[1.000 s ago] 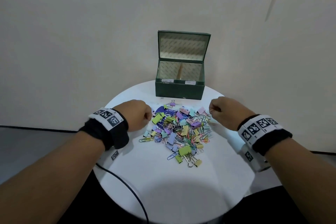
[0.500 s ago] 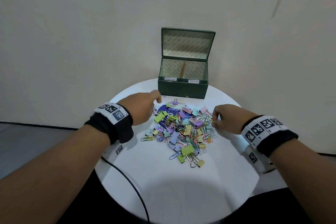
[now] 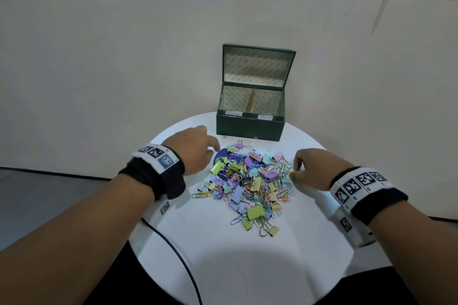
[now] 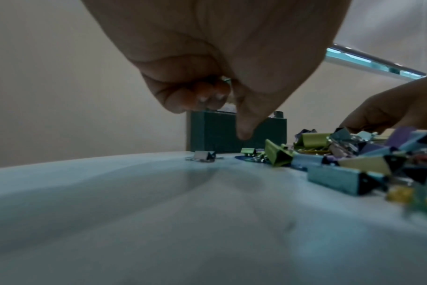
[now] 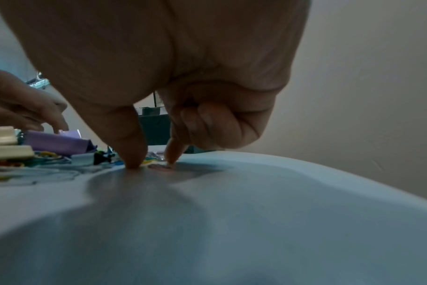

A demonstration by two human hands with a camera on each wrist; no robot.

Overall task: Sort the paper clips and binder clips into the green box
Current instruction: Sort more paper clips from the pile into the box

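The clips sit heaped mid-surface before the open green box, light but snaggy (grab binder ones by the stiff body), right hand fingers narrowed over a flat, slippery paper clip, left hand loosely curled, empty.

I see the open green box behind the clip pile, my hands flanking that pile on the worktop.
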